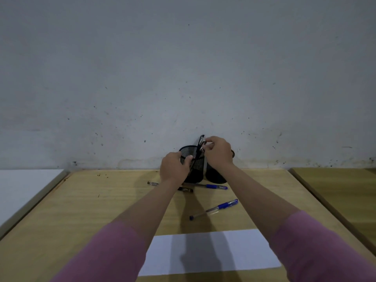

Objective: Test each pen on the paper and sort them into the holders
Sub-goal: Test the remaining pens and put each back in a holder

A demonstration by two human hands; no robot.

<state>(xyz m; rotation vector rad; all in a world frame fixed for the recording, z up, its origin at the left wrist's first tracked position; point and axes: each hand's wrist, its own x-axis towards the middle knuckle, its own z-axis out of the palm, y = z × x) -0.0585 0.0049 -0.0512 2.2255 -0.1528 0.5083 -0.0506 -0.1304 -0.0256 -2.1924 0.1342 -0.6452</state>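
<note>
Left hand curled round left holder at tabletop's far edge, likely steadying it. Right hand pinching black pen, tilted, lower end inside that holder, apparently being dropped in. Right holder just beside, contents hidden. Three pens loose mid-tabletop: two blue, one dark. Paper at near edge.

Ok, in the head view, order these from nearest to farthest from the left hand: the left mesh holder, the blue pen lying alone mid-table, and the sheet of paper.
1. Left mesh holder: the left hand grips its rim, at the wall.
2. Blue pen: mid-table, to the right and nearer the person.
3. Paper: at the table's near edge, farthest.
</note>
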